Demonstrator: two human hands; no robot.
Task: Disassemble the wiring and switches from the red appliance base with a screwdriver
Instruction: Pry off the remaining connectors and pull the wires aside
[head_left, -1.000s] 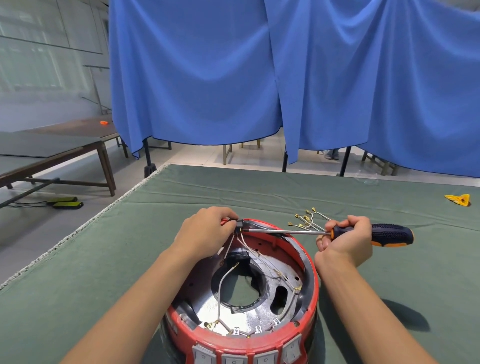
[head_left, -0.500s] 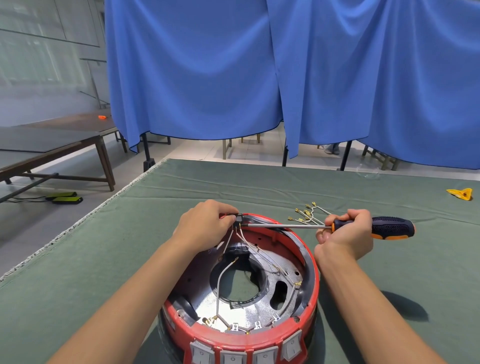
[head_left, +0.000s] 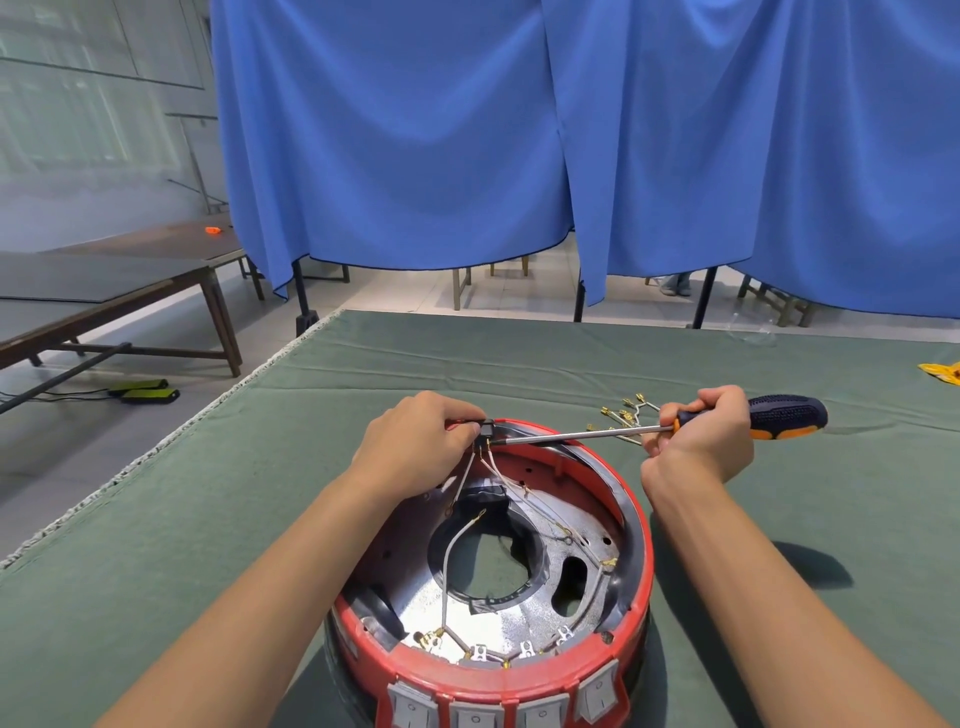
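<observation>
I'm working at the far rim of the red appliance base (head_left: 636, 525), which is sitting upside down on the green table (head_left: 218, 519) between my forearms, w/ its grey switches (head_left: 506, 714) facing me.

Risks, as I'm judging them: the screwdriver (head_left: 675, 425) tip is bearing on the small black connector (head_left: 485, 430) right beside my left fingertips, so if it's slipping off, it's likely jabbing my fingers. Prying too hard could also be snapping the thin wires (head_left: 491, 467) fanning down from that connector, or rocking the base.

My left hand (head_left: 415, 447) is reaching over the far rim, fingers curled and pinching the connector. My right hand (head_left: 698, 434) is wrapped around the screwdriver where handle meets shaft (most of the black-and-orange grip is sticking out past my hand), holding it nearly level, pointing left. Loose wire terminals (head_left: 626, 415) are lying just beyond my right hand.
</observation>
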